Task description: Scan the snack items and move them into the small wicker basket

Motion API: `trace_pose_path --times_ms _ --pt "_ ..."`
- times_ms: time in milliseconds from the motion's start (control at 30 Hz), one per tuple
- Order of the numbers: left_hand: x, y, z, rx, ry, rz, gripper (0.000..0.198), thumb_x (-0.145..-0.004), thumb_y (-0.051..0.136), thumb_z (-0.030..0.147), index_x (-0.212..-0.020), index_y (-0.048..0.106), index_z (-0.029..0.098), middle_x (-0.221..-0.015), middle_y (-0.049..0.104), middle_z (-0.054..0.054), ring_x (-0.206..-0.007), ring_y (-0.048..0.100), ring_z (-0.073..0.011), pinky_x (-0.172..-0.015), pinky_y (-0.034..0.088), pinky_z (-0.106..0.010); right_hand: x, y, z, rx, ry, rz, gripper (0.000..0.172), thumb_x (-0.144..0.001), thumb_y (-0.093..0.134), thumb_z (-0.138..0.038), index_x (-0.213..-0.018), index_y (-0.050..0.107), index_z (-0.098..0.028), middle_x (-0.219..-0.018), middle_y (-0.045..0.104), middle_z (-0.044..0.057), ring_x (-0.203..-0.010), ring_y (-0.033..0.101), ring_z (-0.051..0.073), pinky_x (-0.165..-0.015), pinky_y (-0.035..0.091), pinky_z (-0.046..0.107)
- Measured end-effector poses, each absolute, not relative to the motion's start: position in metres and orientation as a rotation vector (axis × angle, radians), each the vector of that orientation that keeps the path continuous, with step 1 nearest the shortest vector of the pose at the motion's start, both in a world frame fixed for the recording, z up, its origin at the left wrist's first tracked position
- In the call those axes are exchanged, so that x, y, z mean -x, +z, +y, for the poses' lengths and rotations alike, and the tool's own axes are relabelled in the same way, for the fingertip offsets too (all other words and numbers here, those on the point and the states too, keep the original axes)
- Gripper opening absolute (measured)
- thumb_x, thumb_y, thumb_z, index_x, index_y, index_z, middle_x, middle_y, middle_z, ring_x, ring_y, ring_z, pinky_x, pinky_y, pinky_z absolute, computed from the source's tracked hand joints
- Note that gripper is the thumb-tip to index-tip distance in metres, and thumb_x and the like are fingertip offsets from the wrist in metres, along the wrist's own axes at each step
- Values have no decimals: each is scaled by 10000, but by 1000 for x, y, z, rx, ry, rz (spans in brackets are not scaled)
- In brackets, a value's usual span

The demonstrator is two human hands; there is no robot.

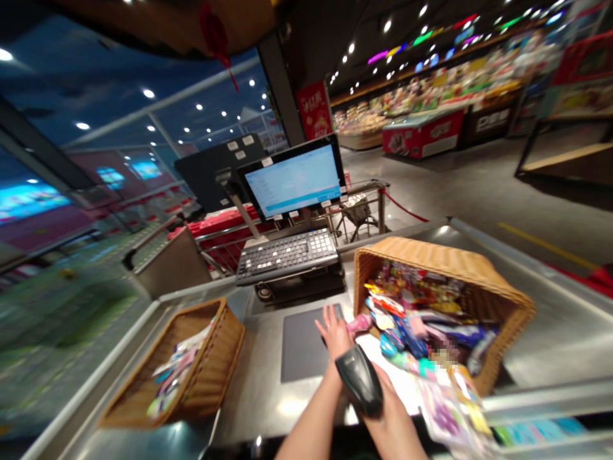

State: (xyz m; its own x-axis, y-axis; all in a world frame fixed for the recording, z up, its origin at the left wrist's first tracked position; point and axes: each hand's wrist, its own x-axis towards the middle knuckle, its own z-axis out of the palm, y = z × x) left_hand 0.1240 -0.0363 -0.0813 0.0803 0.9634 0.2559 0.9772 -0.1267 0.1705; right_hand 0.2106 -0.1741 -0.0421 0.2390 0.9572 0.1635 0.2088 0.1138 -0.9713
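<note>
In the head view, my left hand (336,337) reaches over a dark grey mat (299,345) set in the metal counter, its fingers spread. A small pink item (359,322) lies right beside that hand; whether they touch, I cannot tell. My right hand (390,406) is wrapped round a black handheld barcode scanner (360,377), which crosses in front of my left wrist. Just to the right, a large wicker basket (431,252) lies tipped toward me. Colourful packaged goods (407,326) fill it and spill over its near edge.
A second wicker basket (230,351) holding several slim packages stands at the left. Behind the mat are a keyboard (287,255) and a lit monitor (297,179). Packs in clear wrapping (445,415) lie at the counter's near right edge. Beyond stands a shopping cart (225,239).
</note>
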Motion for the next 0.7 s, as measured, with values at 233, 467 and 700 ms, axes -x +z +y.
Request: trace_pose_path --times_ms 233,467,700 --pt "-96 -56 -44 2262 -476 -2110 229 -810 560 109 -958 710 198 -1591 357 -136 -1496 261 -337 -1160 201 -696 -197 -42 -178 1337 839 -1183 515 -689 580 -208 -1190 668 -291 -1255 701 70 -1192 662 320 -1096 486 478" --pt "-66 -53 -44 2082 -661 -2089 237 -812 597 130 -978 722 245 -1589 364 -122 -1498 250 -346 -1145 182 -721 -193 -36 -178 1303 898 -1233 556 -659 615 -169 -1196 673 -299 -1245 710 68 -1179 668 324 -1091 488 461" --pt "-38 -36 -43 1932 -745 -2154 268 -803 645 138 -1007 735 286 -1601 345 -93 -1504 224 -354 -1127 155 -755 -192 -28 -168 1278 919 -1378 542 -686 651 -176 -1226 673 -210 -1253 709 139 -1197 656 336 -1077 488 518"
